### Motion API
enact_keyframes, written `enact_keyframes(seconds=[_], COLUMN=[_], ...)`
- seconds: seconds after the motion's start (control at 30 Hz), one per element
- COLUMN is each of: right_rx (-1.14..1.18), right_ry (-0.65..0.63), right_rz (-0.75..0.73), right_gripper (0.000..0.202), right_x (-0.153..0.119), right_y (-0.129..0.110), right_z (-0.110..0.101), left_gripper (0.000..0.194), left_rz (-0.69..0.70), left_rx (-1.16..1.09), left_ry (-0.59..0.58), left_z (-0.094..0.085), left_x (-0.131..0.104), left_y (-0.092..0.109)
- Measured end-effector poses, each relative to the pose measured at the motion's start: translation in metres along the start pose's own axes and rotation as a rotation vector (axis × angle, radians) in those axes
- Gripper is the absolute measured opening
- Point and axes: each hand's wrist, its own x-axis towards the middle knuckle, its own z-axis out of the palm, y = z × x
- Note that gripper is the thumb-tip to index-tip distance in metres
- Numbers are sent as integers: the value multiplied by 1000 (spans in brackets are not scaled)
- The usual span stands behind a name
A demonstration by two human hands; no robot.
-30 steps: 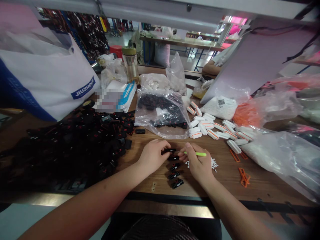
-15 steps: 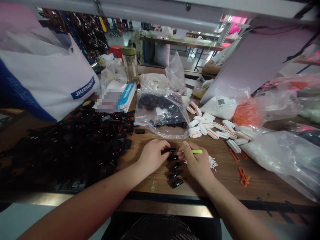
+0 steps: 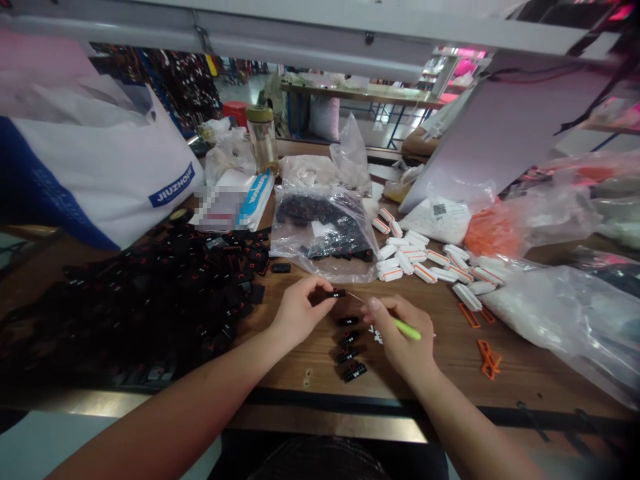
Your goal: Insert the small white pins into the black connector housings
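Between thumb and fingers, my left hand [image 3: 300,308] pinches a small black connector housing [image 3: 339,293]. My right hand [image 3: 403,330] is closed round a thin metal pick with a yellow-green handle [image 3: 407,329]. The pick's tip points left, close to the connector's right end; whether they touch I cannot tell. Below the hands, several more black connector housings [image 3: 348,355] lie in a column on the wooden table [image 3: 280,353]. Small white pieces [image 3: 376,335] lie beside my right hand, which partly hides them.
A large heap of black parts [image 3: 165,293] covers the left. Behind my hands lies a clear bag of black parts [image 3: 325,227]. White blocks with orange strips [image 3: 413,257], orange frames [image 3: 487,360] and plastic bags [image 3: 560,313] lie right. A bottle [image 3: 263,140] stands behind.
The pick has come away from the connector to the right, and its handle now tilts down. My left hand has moved slightly left and up with the connector.
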Motion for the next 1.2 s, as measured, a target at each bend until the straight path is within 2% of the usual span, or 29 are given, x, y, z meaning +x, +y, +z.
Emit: enact_keyframes(seconds=[0.17,0.27,0.7,0.97,1.2], right_rx=[15,-30,-80,-101,-107], right_ry=[-146,-159,-223,-113,-156], right_rz=[-264,-323,-361,-293,-284], right_gripper=[20,21,21,20,19], right_x=[-4,-4,0,-1,-2], right_y=[-7,-9,-12,-8,-9], right_z=[4,6,9,3,5], left_gripper=[13,13,14,12,10], left_rz=[-9,-6,-33,-44,-41], left_rx=[-72,-71,-36,-50,-38], left_ry=[30,29,27,48,45], left_z=[2,1,0,-1,0], left_x=[1,1,0,1,1], left_y=[-1,1,7,6,5])
